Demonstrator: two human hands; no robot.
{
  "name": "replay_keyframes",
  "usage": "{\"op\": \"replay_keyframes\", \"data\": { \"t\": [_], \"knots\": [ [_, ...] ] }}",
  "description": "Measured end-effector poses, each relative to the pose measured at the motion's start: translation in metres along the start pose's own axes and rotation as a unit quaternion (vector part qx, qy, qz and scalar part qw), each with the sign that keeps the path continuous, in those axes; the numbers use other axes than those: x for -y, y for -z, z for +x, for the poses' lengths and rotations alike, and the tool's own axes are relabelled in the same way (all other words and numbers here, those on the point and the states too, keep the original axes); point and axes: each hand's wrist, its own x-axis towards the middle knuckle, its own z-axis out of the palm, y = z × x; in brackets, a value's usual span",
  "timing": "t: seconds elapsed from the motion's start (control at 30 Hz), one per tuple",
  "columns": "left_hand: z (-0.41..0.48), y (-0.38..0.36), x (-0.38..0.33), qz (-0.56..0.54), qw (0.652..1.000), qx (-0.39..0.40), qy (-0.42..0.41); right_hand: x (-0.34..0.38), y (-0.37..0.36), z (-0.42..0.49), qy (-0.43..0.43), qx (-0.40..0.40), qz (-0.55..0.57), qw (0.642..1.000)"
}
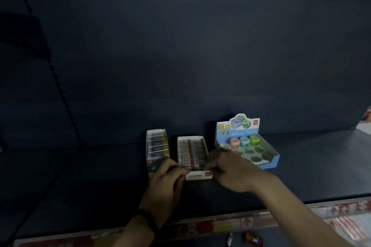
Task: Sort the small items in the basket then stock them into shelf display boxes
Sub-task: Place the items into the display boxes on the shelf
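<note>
Three display boxes stood in a row on a dark shelf [313,166], and the middle box [198,176], white with a red label on its front, serves here as the landmark. It was filled with rows of red-and-white erasers [193,149].

The left hand [166,178], with a dark wristband [148,220], was at its front left corner. The right hand [230,170] was at its front right corner. The fingers of both hands were curled and met the front row of this box. The spot was blurred, so I cannot tell if they gripped an eraser.

Just to the left of the middle box stood a narrow box [151,164] of black-and-yellow erasers [157,143]. Just to its right stood a blue box [269,163] with three coloured sharpeners [244,141] in its back row.
</note>
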Motion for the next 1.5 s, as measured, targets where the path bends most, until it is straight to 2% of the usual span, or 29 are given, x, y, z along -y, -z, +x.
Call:
{"op": "replay_keyframes", "data": {
  "t": [0.1,0.17,0.3,0.4,0.5,0.6,0.73,0.8,0.9,1.07,1.2,1.33,1.5],
  "knots": [
    [-0.002,0.004,-0.005,0.032,0.999,0.017,0.001,-0.002,-0.003,-0.012,-0.004,-0.046,0.029,0.998],
    [-0.005,0.008,-0.016,0.062,0.998,-0.005,-0.015,-0.005,-0.012,-0.031,-0.021,-0.128,0.073,0.989],
    [-0.011,-0.008,-0.068,0.015,0.992,-0.022,-0.120,-0.009,-0.032,-0.095,-0.067,-0.278,0.136,0.949],
    [-0.022,-0.047,-0.114,-0.044,0.973,0.056,-0.221,-0.019,-0.058,-0.168,-0.163,-0.318,0.140,0.924],
    [-0.047,-0.102,-0.153,-0.079,0.934,0.189,-0.291,-0.025,-0.107,-0.269,-0.323,-0.313,0.156,0.879],
    [-0.092,-0.163,-0.197,-0.070,0.875,0.335,-0.341,-0.011,-0.169,-0.388,-0.505,-0.290,0.191,0.790],
    [-0.160,-0.230,-0.265,-0.035,0.774,0.459,-0.435,0.031,-0.233,-0.528,-0.676,-0.250,0.219,0.658],
    [-0.194,-0.254,-0.300,-0.029,0.718,0.507,-0.477,0.055,-0.254,-0.584,-0.724,-0.254,0.228,0.599],
    [-0.244,-0.285,-0.354,-0.023,0.653,0.553,-0.517,0.087,-0.284,-0.655,-0.776,-0.288,0.238,0.508],
    [-0.335,-0.339,-0.447,0.011,0.561,0.602,-0.568,0.119,-0.350,-0.765,-0.821,-0.359,0.302,0.326],
    [-0.402,-0.402,-0.512,0.056,0.514,0.635,-0.574,0.104,-0.411,-0.853,-0.810,-0.393,0.361,0.244],
    [-0.472,-0.477,-0.567,0.108,0.474,0.672,-0.559,0.051,-0.483,-0.939,-0.793,-0.409,0.422,0.160],
    [-0.561,-0.571,-0.602,0.133,0.445,0.693,-0.551,-0.031,-0.578,-1.000,-0.769,-0.395,0.491,0.110]
  ]
}}
